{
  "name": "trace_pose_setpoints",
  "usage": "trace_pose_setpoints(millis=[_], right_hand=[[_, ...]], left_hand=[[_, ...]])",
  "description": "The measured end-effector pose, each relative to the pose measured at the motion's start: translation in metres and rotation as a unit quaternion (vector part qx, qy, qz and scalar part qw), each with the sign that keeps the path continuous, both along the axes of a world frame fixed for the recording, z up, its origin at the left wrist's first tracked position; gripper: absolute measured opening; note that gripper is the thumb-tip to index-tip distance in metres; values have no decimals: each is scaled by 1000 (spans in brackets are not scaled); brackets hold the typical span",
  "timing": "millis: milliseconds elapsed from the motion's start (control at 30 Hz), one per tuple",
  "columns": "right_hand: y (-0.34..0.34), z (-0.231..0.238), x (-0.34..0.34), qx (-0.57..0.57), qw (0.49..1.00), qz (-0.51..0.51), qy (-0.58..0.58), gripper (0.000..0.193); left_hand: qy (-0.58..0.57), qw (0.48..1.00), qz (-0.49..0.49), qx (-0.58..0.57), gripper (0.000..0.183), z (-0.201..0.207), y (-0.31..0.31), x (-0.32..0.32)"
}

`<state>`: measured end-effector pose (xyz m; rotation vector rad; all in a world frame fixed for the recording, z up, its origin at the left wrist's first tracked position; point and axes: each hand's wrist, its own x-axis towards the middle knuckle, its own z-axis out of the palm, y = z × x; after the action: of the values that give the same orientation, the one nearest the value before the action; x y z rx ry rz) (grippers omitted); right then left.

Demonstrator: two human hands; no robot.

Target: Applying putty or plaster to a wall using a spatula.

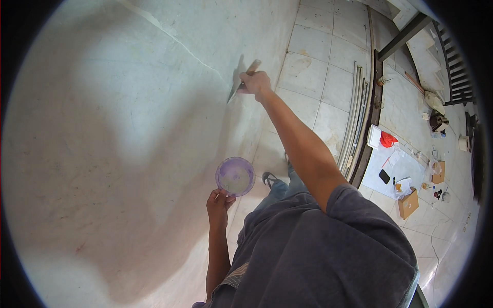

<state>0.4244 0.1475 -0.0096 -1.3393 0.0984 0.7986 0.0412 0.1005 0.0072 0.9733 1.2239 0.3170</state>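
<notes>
- Holding scraper (pixel 253 66) in right grip (pixel 256 84), at the wall (pixel 128 102), near the end of the streak (pixel 154 20).
- Steadying tub (pixel 222 172) below, in left grip (pixel 219 201).
- Press evenly, angle low, keep tub upright.

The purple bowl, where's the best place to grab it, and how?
I'd probably pinch the purple bowl by its rim, coming from the picture's lower edge. It's round and its open mouth faces the camera, with pale stuff inside, so an edge grip should keep most fingers out of that. The left hand holds it at that lower edge.
</notes>
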Motion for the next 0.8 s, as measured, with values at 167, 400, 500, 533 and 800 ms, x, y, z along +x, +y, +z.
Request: trace_pose_setpoints(millis=[167, 400, 500, 533, 800], right_hand=[[5, 26, 18, -99, 990, 77, -57, 36], [3, 37, 18, -62, 994, 68, -54, 35], [-17, 14, 27, 81, 995, -35, -36, 24], [-26, 12, 24, 82, 996, -31, -33, 24], [-57, -67, -45, 141, 982, -124, -16, 25]], left_hand=[[11, 1000, 5, -11, 12, -3, -6, 2], [24, 1000, 1, -13, 14, -1, -7, 3], [20, 1000, -1, -13, 14, -1, -7, 7], [20, 1000, 4, -10, 14, -1, -6, 5], [29, 999, 5, -11, 13, 6, -9, 5]])
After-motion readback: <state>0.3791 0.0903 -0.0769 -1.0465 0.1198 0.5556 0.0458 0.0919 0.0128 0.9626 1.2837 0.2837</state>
